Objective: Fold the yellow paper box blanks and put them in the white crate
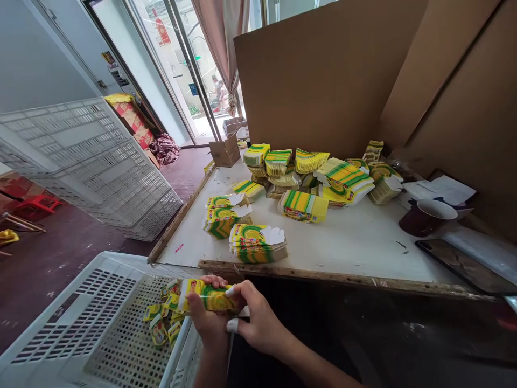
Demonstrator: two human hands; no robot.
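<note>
Above the right edge of the white crate (181,355), my left hand (210,323) is wrapped round a yellow and green carton (216,299), which lies lengthwise across the palm. At the carton's right end, my right hand (258,320) pinches with thumb and forefinger, both tips covered in white. Whether one or several cartons are in the grip is hard to tell. Small yellow packets (159,328) lie in the crate below. On the white table (339,248), a stack of flat cartons (258,245) stands near the front edge, with another stack (224,215) behind it.
More carton piles (343,180) fill the back of the table. At the right are a dark red cup (424,218) and a phone (456,261). Tall cardboard (319,75) stands behind. Stacked white crates (92,161) lean at the left, and a small brown box (225,152) sits at the far corner.
</note>
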